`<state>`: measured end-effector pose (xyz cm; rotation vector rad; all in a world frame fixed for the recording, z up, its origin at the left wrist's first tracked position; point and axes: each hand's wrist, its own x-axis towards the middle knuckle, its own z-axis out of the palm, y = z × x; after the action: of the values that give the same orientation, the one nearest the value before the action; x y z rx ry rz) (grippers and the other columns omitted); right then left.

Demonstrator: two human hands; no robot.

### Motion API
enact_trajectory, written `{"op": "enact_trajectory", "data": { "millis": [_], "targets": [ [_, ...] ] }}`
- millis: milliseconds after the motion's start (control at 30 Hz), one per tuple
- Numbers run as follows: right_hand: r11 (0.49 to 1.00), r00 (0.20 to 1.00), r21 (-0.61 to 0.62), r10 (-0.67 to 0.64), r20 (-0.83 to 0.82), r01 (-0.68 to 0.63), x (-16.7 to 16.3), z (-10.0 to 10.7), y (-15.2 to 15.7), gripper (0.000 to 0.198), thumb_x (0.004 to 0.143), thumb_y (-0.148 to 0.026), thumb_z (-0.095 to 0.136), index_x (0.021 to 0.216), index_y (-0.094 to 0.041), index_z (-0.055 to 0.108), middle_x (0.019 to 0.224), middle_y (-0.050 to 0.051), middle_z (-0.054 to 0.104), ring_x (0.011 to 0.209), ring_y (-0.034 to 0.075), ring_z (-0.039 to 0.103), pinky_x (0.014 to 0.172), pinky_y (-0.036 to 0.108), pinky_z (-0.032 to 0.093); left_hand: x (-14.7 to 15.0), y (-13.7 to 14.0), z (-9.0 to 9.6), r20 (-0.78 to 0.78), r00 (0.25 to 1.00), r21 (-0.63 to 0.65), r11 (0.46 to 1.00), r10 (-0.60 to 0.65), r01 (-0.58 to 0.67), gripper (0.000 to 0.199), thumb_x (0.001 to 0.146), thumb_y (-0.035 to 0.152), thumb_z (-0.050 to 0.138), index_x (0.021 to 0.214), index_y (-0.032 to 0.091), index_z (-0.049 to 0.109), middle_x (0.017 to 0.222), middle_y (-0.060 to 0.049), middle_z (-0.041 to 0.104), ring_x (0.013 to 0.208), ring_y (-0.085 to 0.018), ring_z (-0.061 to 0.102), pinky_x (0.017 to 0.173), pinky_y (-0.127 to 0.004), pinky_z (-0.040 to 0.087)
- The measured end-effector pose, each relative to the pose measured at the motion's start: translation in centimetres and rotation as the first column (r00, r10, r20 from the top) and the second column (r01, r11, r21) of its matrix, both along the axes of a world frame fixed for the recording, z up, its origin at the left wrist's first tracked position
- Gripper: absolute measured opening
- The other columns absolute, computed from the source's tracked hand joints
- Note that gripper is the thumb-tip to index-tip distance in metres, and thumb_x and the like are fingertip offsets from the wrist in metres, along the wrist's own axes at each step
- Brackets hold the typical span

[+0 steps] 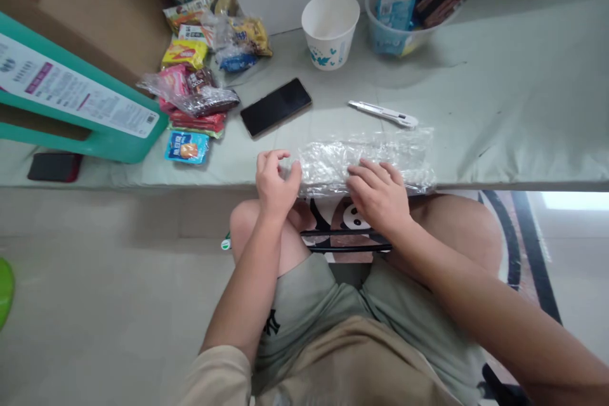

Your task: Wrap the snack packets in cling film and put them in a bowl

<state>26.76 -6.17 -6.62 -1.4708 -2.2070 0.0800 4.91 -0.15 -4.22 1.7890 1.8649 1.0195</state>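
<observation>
A crinkled sheet of clear plastic wrap lies along the front edge of the table, between and under my hands. My left hand is at its left end, thumb and fingers curved and apart, with nothing visible between them. Resting flat on the wrap, my right hand has its fingers stretched out over the middle. Just behind the wrap lies a white utility knife. A black smartphone lies to the left of the knife, screen up.
A white paper cup and a clear bowl of wrapped snacks stand at the back. Several snack packets are heaped at left, beside a teal-framed box. A dark red-edged object lies at the front left edge.
</observation>
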Motion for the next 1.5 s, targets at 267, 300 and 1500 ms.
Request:
{"op": "enact_trajectory", "data": {
  "millis": [267,300,1500],
  "targets": [
    [0.941,0.621,-0.225,-0.020,-0.783,-0.254,2.5,2.4,-1.4,0.010,0.087,-0.027,0.060,0.078,-0.026,0.055,0.083,0.001,0.077,0.099,0.026,0.077,0.105,0.051,0.050,-2.8,-2.2,-0.7,0.223,0.909,0.075,0.936,-0.353,0.345,0.010,0.083,0.017,0.057,0.085,0.022,0.065,0.097,-0.007,0.072,0.095,-0.019,0.069,0.085,-0.034,0.056],
    [0.917,0.481,-0.258,-0.086,-0.873,-0.304,2.6,2.8,-1.5,0.016,0.089,-0.032,0.063,0.078,-0.026,0.055,0.081,0.000,0.077,0.093,0.024,0.077,0.103,0.050,0.052,-2.5,-2.5,-0.7,0.238,0.883,0.062,0.913,-0.405,0.402,0.016,0.084,0.021,0.061,0.098,0.022,0.067,0.112,-0.009,0.073,0.107,-0.021,0.069,0.092,-0.037,0.057],
    [0.765,0.357,-0.640,-0.577,-0.734,-0.078,3.1,5.3,0.0,0.041,0.080,-0.064,0.055,0.079,-0.023,0.065,0.068,0.001,0.062,0.056,0.016,0.056,0.049,0.030,0.044,3.9,0.4,1.3,0.914,0.399,-0.344,0.667,0.076,0.661,0.035,0.077,0.056,0.062,0.078,0.021,0.062,0.075,-0.005,0.070,0.070,-0.019,0.069,0.068,-0.036,0.059]
  ]
}}
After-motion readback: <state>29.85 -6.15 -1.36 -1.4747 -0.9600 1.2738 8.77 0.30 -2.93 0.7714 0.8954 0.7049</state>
